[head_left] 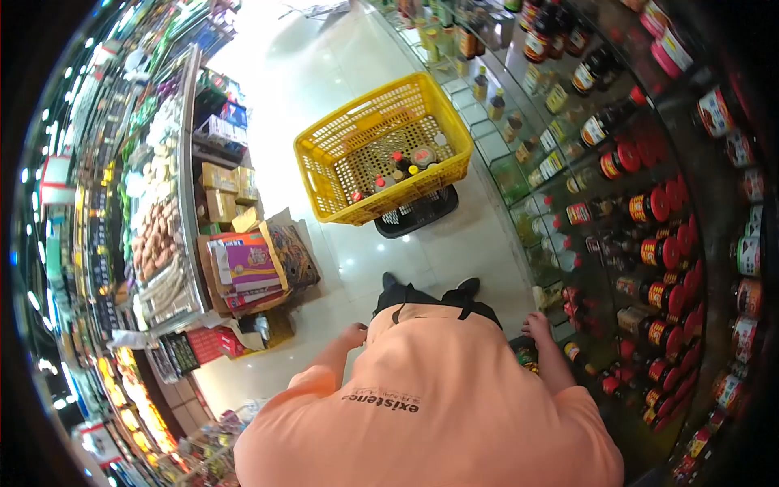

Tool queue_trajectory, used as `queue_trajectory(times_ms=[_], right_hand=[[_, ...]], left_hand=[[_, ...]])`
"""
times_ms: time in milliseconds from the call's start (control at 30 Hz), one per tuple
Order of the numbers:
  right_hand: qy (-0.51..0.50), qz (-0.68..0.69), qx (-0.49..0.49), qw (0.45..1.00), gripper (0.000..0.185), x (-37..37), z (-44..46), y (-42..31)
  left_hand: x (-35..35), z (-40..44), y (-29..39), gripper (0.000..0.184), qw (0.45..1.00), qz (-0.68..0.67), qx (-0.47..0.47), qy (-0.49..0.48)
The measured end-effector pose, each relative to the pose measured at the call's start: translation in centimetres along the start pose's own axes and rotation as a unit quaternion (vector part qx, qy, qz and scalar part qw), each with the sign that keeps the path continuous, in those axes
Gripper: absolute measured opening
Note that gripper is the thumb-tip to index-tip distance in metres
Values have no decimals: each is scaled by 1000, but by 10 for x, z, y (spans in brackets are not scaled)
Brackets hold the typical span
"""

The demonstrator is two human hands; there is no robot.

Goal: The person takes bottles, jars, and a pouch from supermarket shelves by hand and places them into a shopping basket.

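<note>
My left hand [353,334] hangs beside my waist, its fingers partly hidden against the orange shirt [479,381]. My right hand [535,326] is held out near the shelf on the right, fingers loosely apart, with nothing visible in it. Ahead of my feet, and touched by neither hand, is a yellow plastic shopping basket [329,209] with a black base [418,215] under its near side. Several bottles with red and yellow caps [399,166] and a round-lidded jar [423,156] lie or stand at its near side.
Glass shelves of sauce bottles and red-lidded jars [649,207] run along the right. On the left stands a produce counter with potatoes [156,234]; small boxes [219,191] and an opened carton [288,256] sit beside it. Glossy floor tiles [345,268] lie between.
</note>
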State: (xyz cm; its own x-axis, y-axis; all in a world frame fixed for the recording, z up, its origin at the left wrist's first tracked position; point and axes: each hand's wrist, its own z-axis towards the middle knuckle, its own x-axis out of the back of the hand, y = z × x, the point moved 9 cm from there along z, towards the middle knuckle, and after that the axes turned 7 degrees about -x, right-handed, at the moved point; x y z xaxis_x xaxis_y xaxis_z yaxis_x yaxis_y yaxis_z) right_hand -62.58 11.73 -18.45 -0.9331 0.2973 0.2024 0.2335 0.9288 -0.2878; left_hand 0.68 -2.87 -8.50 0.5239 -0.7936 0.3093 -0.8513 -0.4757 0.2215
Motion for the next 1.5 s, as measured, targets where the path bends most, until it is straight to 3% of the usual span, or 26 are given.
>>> queue_trajectory(times_ms=[67, 133, 200, 300, 433, 500, 633, 700, 733, 800, 833, 867, 933, 967, 1033, 1167, 1233, 1267, 1400, 1500], right_hand=[[-27, -12, 44, 999, 32, -5, 10, -37], [-8, -31, 56, 998, 31, -5, -18, -51], [-26, -37, 66, 997, 28, -54, -28, -64], [-6, -88, 51, 995, 27, -95, -28, -72], [-1, -158, 73, 985, 25, -186, -64, -84], [-33, -167, 59, 984, 24, -247, -73, -76], [-62, -248, 99, 962, 26, -369, -113, -87], [-116, -337, 143, 923, 30, -431, -126, -93], [-110, -326, 146, 927, 30, -454, -134, -102], [-90, -444, 197, 869, 31, -500, -155, -113], [-89, -468, 284, 832, 30, -521, -137, -120], [-94, -443, 300, 840, 28, -540, -156, -136], [-81, -446, 337, 825, 25, -578, -178, -164], [-88, -439, 354, 821, 24, -595, -180, -174], [-75, -442, 352, 822, 26, -622, -202, -197], [-79, -495, 356, 788, 31, -674, -218, -229], [-80, -527, 344, 773, 32, -701, -216, -239], [-89, -533, 309, 783, 33, -711, -213, -244], [-104, -578, 317, 745, 32, -760, -156, -251], [-104, -598, 312, 731, 30, -802, -181, -292]], left_hand=[[1, 6, 4, 44, 995, -65, -26, 72], [-9, 29, -26, 45, 984, -130, -86, 85], [23, 41, -66, 46, 966, -164, -140, 141], [68, -4, -66, 44, 943, -230, -161, 180], [85, 2, -159, 39, 894, -340, -182, 227], [84, -12, -219, 35, 866, -407, -148, 250], [38, -11, -380, 32, 844, -487, 12, 225], [12, -27, -443, 29, 802, -547, 67, 230], [-13, -7, -486, 27, 769, -601, 33, 216], [-12, -24, -508, 27, 782, -581, 42, 222], [-12, -38, -516, 26, 788, -568, 59, 232], [-16, -48, -529, 26, 792, -555, 78, 242], [-54, 0, -567, 29, 644, -726, 79, 230], [-46, 0, -568, 29, 652, -720, 79, 226], [7, -14, -529, 30, 854, -454, -86, 241], [87, -16, -484, 30, 837, -499, -12, 226], [129, -23, -463, 29, 773, -591, 26, 231], [147, -20, -459, 29, 772, -589, 23, 237], [241, -21, -434, 29, 833, -498, -30, 240], [295, -23, -442, 30, 861, -418, -70, 282]])
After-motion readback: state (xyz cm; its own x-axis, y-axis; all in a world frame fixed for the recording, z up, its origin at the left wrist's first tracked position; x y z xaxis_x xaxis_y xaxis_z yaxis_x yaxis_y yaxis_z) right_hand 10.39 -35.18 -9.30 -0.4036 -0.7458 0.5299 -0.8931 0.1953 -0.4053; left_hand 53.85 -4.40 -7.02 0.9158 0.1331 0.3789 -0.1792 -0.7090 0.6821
